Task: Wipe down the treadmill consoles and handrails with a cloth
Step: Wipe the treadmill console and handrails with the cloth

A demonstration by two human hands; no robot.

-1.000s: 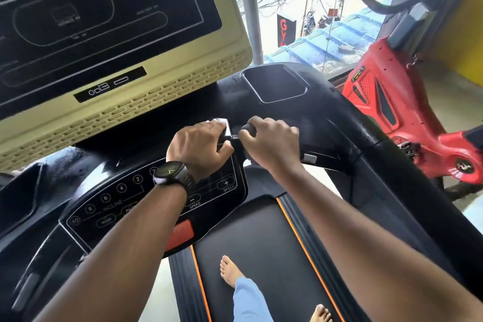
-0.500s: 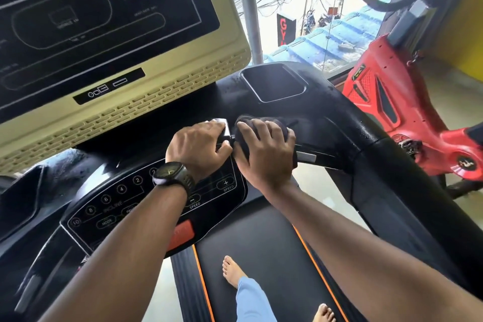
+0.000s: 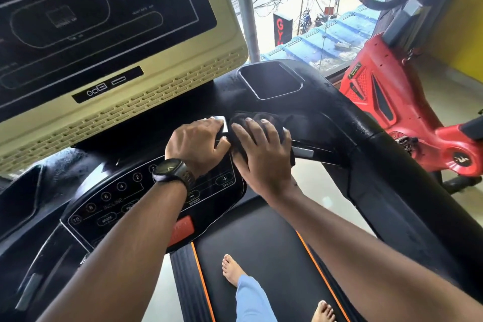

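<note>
Right now the crumpled dark cloth [image 3: 261, 117] lies on the black inner handgrip bar [image 3: 304, 151] at the right of the console, and the right hand [image 3: 264, 159] covers most of it. Its fingers [image 3: 248, 128] lie spread and nearly straight across the top of the cloth, pressing it down onto the bar. Dark folds show beyond the fingertips, and another edge of fabric peeks out under the outer side of the palm (the thumb cannot be made out).

Just beside it, the left hand [image 3: 198, 144] is clenched round the neighbouring grip with a silver sensor plate [image 3: 220, 122], knuckles up. Its thumb side touches the near edge of the cloth. A dark round wristwatch [image 3: 172, 171] sits on that wrist.

Below both hands is the glossy black button panel [image 3: 125, 198], with numbered incline keys and plus and minus speed keys, and a red stop button [image 3: 181, 230] at its lower edge. Above it stands the cream-framed display screen [image 3: 156, 91] with a row of vent slots. A shallow black tray recess [image 3: 271, 81] is set into the console top, well above the cloth. The thick black side handrail [image 3: 392, 178] runs down the right.

Two bare feet [image 3: 231, 268] stand on the black treadmill belt with orange edging [image 3: 271, 248]. A red exercise bike [image 3: 386, 102] stands beyond the right rail, by the window.
</note>
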